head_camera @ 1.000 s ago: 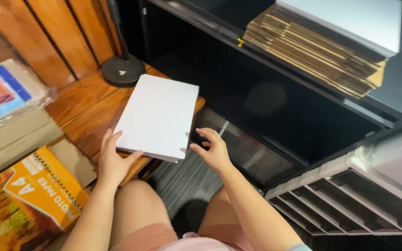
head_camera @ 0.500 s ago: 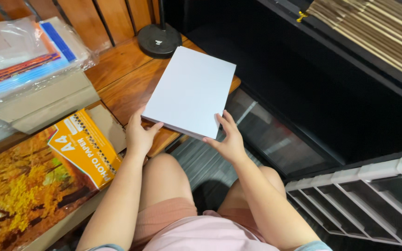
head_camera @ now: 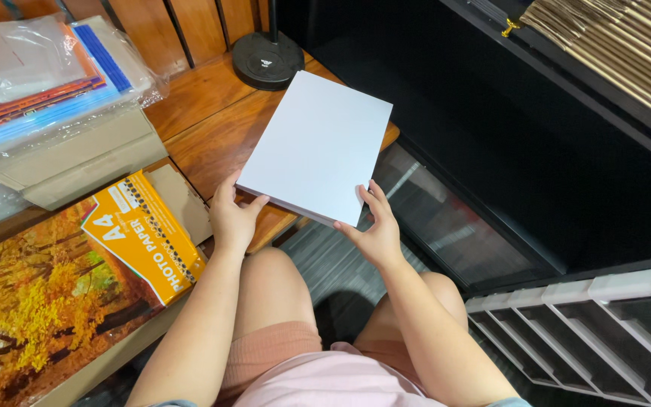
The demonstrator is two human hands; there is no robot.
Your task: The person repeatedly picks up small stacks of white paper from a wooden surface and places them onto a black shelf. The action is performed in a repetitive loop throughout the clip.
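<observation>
White, blank and flat, the paper stack (head_camera: 316, 145) is gripped at its near corners by left hand (head_camera: 231, 218) and right hand (head_camera: 374, 232).

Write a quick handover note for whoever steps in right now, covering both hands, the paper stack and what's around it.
Left hand: grips the near left corner of the white paper stack, thumb on top.
Right hand: holds the near right corner, fingers against the edge.
The stack is held tilted above the edge of the wooden table, in front of a round black lamp base.
Left of it lies an orange photo paper pack on an open cardboard box, with plastic-wrapped packets behind.
Done: stack is in both hands.
Left: it has not been set down anywhere.
</observation>
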